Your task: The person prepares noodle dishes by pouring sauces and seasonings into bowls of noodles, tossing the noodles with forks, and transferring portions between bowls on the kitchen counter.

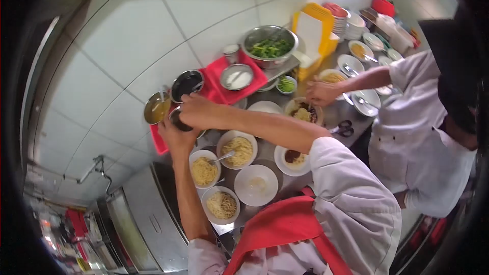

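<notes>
Bowl (179, 118), small and dark, was at left. Left hand (175, 135) appeared curled round its near side; right hand (199, 112) was bent over it, hold indeterminable. Judged step: handling sauce; next move required clearance from sauce pot (153, 110).

A round metal bowl (183, 84) with dark contents stands upright and open, its near edge partly covered by the right hand (199, 112). Left of that bowl and slightly nearer the person is a yellow-filled metal pot (153, 110). On the bowl's near side, the left hand (177, 135) holds a small dark container (182, 119), mostly hidden.
</notes>
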A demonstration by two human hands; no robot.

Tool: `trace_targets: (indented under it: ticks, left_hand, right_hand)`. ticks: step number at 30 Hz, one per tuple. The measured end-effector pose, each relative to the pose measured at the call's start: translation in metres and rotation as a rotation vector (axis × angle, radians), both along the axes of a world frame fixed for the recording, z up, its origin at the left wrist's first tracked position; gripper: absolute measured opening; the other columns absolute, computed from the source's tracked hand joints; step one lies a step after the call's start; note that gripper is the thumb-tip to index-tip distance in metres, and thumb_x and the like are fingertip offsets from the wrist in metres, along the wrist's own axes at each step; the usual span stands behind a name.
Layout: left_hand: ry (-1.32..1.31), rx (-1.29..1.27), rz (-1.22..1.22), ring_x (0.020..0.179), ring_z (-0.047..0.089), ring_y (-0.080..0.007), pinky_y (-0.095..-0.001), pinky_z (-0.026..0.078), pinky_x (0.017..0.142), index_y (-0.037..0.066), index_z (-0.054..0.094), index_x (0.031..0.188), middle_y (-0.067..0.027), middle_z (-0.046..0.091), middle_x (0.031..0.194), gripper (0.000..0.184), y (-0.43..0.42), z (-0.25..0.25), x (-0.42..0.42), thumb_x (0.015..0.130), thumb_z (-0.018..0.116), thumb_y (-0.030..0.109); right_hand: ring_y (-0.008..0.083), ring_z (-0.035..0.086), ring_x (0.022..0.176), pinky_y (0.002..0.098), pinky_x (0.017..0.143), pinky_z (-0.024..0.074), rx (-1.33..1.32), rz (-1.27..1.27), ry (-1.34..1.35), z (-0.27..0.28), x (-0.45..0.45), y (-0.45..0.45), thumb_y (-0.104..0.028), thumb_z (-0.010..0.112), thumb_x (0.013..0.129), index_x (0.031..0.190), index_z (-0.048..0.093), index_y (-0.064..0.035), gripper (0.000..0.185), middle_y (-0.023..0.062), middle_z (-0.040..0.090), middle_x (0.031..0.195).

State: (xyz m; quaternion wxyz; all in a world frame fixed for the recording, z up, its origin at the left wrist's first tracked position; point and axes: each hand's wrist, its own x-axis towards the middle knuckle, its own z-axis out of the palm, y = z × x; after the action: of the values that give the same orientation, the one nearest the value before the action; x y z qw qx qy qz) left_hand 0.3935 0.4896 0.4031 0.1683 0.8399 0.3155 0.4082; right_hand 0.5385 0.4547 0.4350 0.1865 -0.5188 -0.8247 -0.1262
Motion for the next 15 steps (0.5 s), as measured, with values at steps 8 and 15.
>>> trace_targets:
  ticks: [8, 15]
  left_hand:
    - [0.155, -0.1, 0.241, 0.113, 0.047, -0.0436, -0.0524, 0.038, 0.097, 0.0, 0.046, 0.128, -0.0264, 0.052, 0.118, 0.097, -0.079, -0.004, -0.01, 0.048, 0.091, 0.033]
    - [0.071, -0.142, 0.251, 0.119, 0.041, -0.0429, -0.0508, 0.034, 0.103, 0.0, 0.037, 0.139, -0.0276, 0.042, 0.126, 0.105, -0.099, -0.04, -0.032, 0.053, 0.088, 0.033]
  right_hand:
    - [0.0372, 0.062, 0.063, 0.0436, 0.06, 0.0501, -0.386, 0.112, 0.456, -0.044, 0.008, -0.039, -0.009, 0.068, 0.063, 0.078, 0.068, -0.0003, 0.018, 0.0201, 0.063, 0.07]
    - [0.0332, 0.061, 0.08, 0.0417, 0.069, 0.0478, -0.321, 0.017, 0.728, -0.034, 0.039, -0.089, -0.005, 0.063, 0.08, 0.084, 0.065, 0.0008, 0.007, 0.0155, 0.065, 0.084]
